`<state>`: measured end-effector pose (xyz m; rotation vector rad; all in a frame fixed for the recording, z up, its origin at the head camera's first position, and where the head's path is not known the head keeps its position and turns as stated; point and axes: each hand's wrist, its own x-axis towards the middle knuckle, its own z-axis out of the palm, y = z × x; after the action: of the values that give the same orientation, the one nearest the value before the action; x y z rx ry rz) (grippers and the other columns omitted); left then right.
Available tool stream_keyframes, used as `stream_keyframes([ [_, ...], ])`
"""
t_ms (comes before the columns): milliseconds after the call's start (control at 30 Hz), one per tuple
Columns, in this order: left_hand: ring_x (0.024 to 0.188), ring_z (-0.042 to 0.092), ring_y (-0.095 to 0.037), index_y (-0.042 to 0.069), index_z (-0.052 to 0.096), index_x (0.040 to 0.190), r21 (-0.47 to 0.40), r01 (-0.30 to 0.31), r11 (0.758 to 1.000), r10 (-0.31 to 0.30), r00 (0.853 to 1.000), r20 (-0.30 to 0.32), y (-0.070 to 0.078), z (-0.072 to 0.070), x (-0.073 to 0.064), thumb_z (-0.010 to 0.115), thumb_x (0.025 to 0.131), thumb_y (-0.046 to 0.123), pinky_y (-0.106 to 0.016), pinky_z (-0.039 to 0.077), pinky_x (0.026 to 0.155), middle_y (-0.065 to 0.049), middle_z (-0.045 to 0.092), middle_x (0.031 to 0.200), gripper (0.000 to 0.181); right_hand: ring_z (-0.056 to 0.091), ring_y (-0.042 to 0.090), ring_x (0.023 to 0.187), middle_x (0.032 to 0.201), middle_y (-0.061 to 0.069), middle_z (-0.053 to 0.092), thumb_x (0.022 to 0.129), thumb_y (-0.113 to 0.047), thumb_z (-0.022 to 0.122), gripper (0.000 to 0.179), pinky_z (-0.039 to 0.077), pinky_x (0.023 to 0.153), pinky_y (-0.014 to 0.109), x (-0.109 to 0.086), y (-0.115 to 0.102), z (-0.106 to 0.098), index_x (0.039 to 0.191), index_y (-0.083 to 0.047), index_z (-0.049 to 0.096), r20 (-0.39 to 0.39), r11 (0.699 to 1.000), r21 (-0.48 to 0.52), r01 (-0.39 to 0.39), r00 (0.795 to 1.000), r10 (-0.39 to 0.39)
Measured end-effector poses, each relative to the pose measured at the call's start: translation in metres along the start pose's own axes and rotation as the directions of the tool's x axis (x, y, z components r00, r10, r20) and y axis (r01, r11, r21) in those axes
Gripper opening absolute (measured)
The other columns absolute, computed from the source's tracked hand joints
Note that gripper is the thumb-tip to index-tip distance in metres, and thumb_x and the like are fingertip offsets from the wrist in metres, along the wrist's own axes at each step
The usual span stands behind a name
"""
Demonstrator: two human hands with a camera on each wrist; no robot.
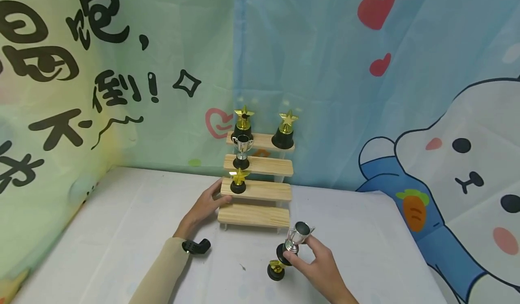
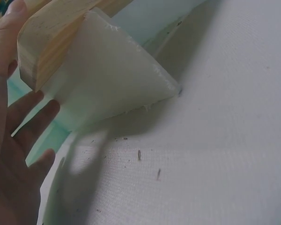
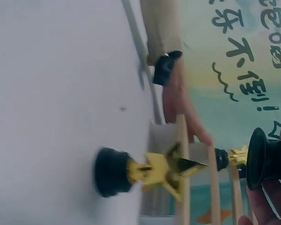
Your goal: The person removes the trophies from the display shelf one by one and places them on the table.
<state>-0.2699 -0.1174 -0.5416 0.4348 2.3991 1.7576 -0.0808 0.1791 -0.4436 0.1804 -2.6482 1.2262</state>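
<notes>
A small stepped display stand [image 1: 255, 215] with light wooden boards stands on the white table. At its left end my left hand [image 1: 209, 202] grips a board, thumb above; in the left wrist view the fingers lie below the board end [image 2: 30, 58], by the whitish side panel [image 2: 107, 70]. My right hand [image 1: 321, 265] pinches a silver trophy cup [image 1: 298, 234], tilted and raised in front of the stand. Its black base [image 3: 257, 159] shows in the right wrist view. Near that base, a gold star trophy [image 1: 276, 272] stands on the table, partly hidden.
Two gold star trophies, left [image 1: 243, 121] and right [image 1: 285, 130], occupy the top board. Below on the left stand another silver cup [image 1: 242, 148] and a smaller star trophy [image 1: 238, 182]. A printed cloth backdrop [image 1: 325, 92] hangs behind the table [image 1: 345, 232].
</notes>
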Motion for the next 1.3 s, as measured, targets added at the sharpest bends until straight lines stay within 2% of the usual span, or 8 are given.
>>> stream_keyframes([
  [67,0.144,0.035,-0.035,0.02,0.026,0.154,0.002,-0.001,1.0,0.001,1.0,-0.001,-0.002,-0.001,0.001,0.068,0.09,0.039,-0.055,0.022,0.121,-0.012,0.037,0.156,0.079,0.062,-0.003,0.093,0.097,-0.017,0.068,0.078,-0.023,0.081,0.028,0.057,0.083,0.03,-0.01,0.002,0.001,0.104,-0.022,0.068,-0.005,1.0,0.007,0.018,1.0,-0.018],
  [200,0.144,0.035,-0.035,0.021,0.027,0.154,0.001,0.003,1.0,-0.003,1.0,-0.004,-0.005,-0.001,0.002,0.068,0.089,0.042,-0.056,0.022,0.121,-0.011,0.038,0.155,0.08,0.064,-0.003,0.092,0.095,-0.016,0.069,0.073,-0.015,0.083,0.032,0.059,0.08,0.03,-0.024,0.011,0.009,0.101,-0.017,0.068,-0.042,0.991,-0.022,0.131,0.99,-0.132],
  [300,0.143,0.036,-0.035,0.02,0.027,0.154,-0.002,0.009,1.0,-0.009,1.0,-0.007,-0.004,0.001,0.0,0.069,0.088,0.044,-0.056,0.023,0.12,-0.012,0.038,0.155,0.082,0.066,-0.002,0.093,0.095,-0.014,0.071,0.069,-0.013,0.085,0.035,0.06,0.079,0.03,-0.033,0.016,0.015,0.1,-0.014,0.069,-0.067,0.985,-0.061,0.16,0.984,-0.164],
  [600,0.143,0.037,-0.035,0.023,0.027,0.154,-0.002,0.015,1.0,-0.015,1.0,-0.004,-0.004,0.002,0.0,0.068,0.088,0.044,-0.054,0.025,0.12,-0.012,0.038,0.155,0.081,0.064,-0.003,0.089,0.092,-0.016,0.071,0.065,-0.013,0.087,0.035,0.058,0.075,0.029,-0.049,0.013,0.021,0.096,-0.018,0.07,-0.112,0.992,-0.049,0.112,0.987,-0.117],
  [700,0.143,0.037,-0.035,0.023,0.027,0.154,0.002,0.015,1.0,-0.015,1.0,-0.008,-0.005,0.002,0.001,0.068,0.088,0.044,-0.055,0.025,0.12,-0.012,0.038,0.155,0.081,0.063,-0.005,0.088,0.091,-0.019,0.069,0.066,-0.012,0.087,0.034,0.058,0.074,0.028,-0.052,0.015,0.024,0.092,-0.023,0.067,-0.104,0.993,-0.016,0.12,0.987,-0.121],
  [900,0.144,0.035,-0.035,0.02,0.024,0.155,-0.002,0.028,1.0,-0.028,1.0,-0.004,-0.003,0.001,0.001,0.068,0.088,0.046,-0.055,0.024,0.12,-0.011,0.035,0.157,0.084,0.064,-0.004,0.09,0.092,-0.023,0.067,0.064,-0.015,0.088,0.038,0.059,0.076,0.028,-0.058,0.02,0.032,0.096,-0.021,0.069,-0.085,0.994,-0.049,0.096,0.991,-0.1],
  [1133,0.143,0.036,-0.037,0.019,0.025,0.155,0.0,0.008,1.0,-0.008,1.0,-0.004,-0.004,0.001,0.0,0.068,0.089,0.042,-0.057,0.024,0.12,-0.014,0.036,0.156,0.082,0.069,0.015,0.1,0.105,-0.007,0.071,0.075,-0.033,0.082,0.039,0.059,0.086,0.036,-0.064,0.018,0.035,0.108,-0.016,0.068,0.058,0.994,-0.093,-0.066,0.996,0.071],
  [1300,0.143,0.036,-0.035,0.021,0.025,0.155,-0.007,0.013,1.0,-0.013,1.0,-0.005,-0.004,0.002,0.001,0.068,0.089,0.043,-0.055,0.024,0.12,-0.011,0.036,0.156,0.082,0.069,0.02,0.1,0.106,-0.003,0.071,0.078,-0.037,0.08,0.04,0.058,0.086,0.037,-0.067,0.026,0.039,0.109,-0.015,0.067,0.116,0.99,-0.127,-0.065,0.99,0.08],
])
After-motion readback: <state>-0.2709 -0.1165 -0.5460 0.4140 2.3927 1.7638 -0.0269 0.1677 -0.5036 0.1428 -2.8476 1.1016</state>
